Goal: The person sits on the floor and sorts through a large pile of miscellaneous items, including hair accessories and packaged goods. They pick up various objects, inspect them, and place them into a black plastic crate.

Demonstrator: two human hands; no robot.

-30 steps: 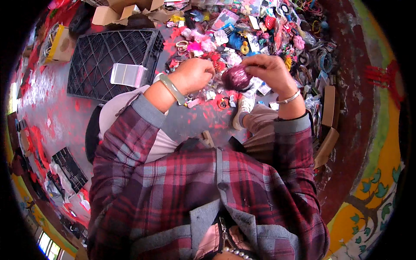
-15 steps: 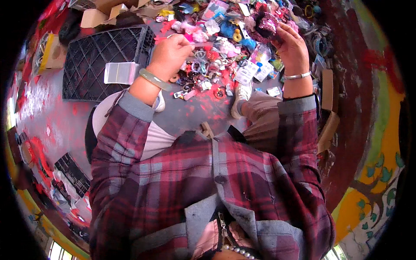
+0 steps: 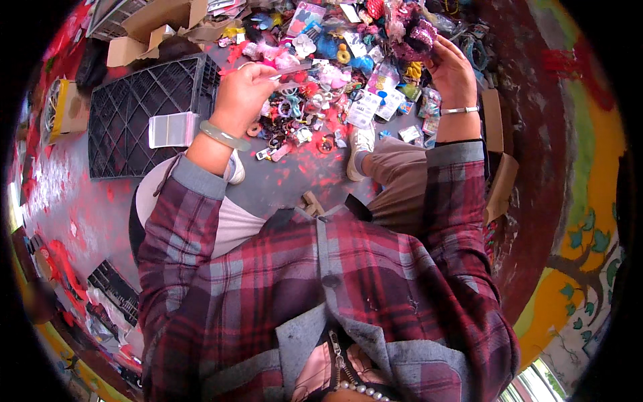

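Observation:
My left hand (image 3: 242, 97), a pale green bangle on its wrist, is closed on a clear plastic bag (image 3: 291, 70) whose edges stick out to the right. A glittery pink ornament with a dark middle (image 3: 416, 43) hangs at the fingertips of my right hand (image 3: 453, 75), which wears a silver bracelet. Its exact kind is hard to make out. Below and between both hands spreads a heap of small hair ornaments (image 3: 295, 107), rings and carded pieces. A stack of clear bags (image 3: 173, 130) lies on a black plastic crate (image 3: 140, 110) left of my left hand.
Open cardboard boxes (image 3: 144, 37) stand at the far left, and a yellow-and-brown carton (image 3: 69, 110) sits beyond the crate. Cardboard flaps (image 3: 501, 184) rise beside my right forearm. My shoe (image 3: 361, 151) is at the near edge of the heap. A black rack (image 3: 114, 291) lies lower left.
The whole view has shifted a little, so the heap and crate appear further left. Both hands keep their holds; the plastic bag's edges now stand apart more visibly.

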